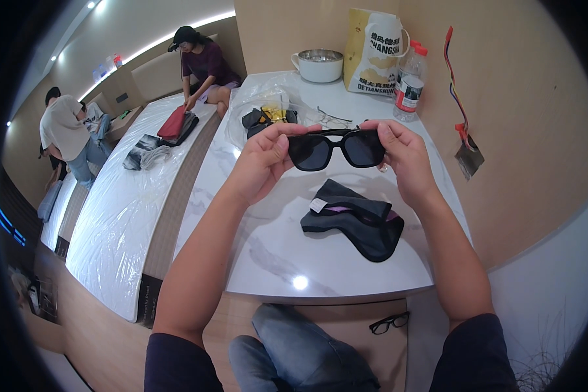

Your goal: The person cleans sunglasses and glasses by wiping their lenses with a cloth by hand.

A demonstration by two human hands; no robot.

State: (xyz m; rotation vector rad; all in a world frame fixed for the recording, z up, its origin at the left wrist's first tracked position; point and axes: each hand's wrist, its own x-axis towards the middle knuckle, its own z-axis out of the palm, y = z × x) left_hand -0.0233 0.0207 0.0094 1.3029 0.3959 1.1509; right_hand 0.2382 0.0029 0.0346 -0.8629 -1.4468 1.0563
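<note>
Black sunglasses [336,149] with dark lenses are held up over the white marbled table [274,242], their front facing me. My left hand [266,157] pinches the left side of the frame between thumb and fingers. At the other side, my right hand [402,153] grips the right edge in the same way. Below them on the table lies a dark grey cloth pouch [356,219] with a purple lining and a small white tag, apart from both hands.
Behind my hands lie a clear plastic bag [245,104] with dark and yellow items and clear-framed glasses [333,119]. A bowl [320,65], paper bag [372,52] and bottles [409,91] stand farther back. Black glasses [390,323] lie below the table edge. Two people are by plastic-covered mattresses [121,215].
</note>
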